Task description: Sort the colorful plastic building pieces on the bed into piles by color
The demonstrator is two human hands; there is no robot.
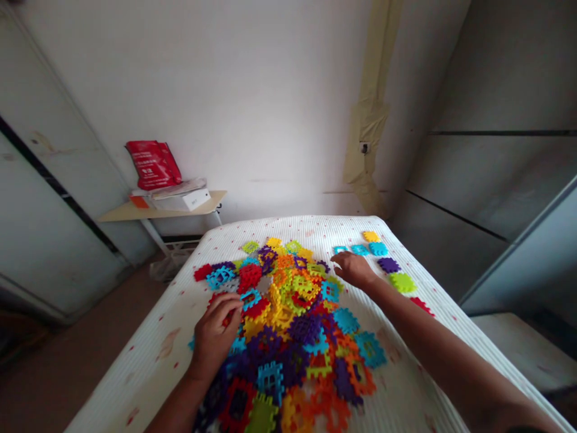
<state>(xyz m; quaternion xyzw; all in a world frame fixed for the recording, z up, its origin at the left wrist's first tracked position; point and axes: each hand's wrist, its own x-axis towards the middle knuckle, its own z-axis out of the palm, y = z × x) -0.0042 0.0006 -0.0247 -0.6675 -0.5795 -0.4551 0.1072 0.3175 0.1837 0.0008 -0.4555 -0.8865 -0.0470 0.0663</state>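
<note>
A heap of coloured plastic interlocking tiles (288, 319) lies on a white bed (148, 361). My left hand (215, 334) rests at the heap's left edge, fingers curled on a red tile (228, 317). My right hand (354, 268) reaches over the far right side of the heap, fingers bent down near a blue tile (340, 249); whether it grips anything is hidden. Several tiles lie apart at the right: yellow (371, 236), blue (378, 248), purple (388, 264), green (402, 282), red (421, 305).
A small wooden side table (135, 211) stands beyond the bed at the left, bearing a white box (189, 199) and a red bag (153, 163). White walls enclose the bed; brown floor (67, 355) shows at the left.
</note>
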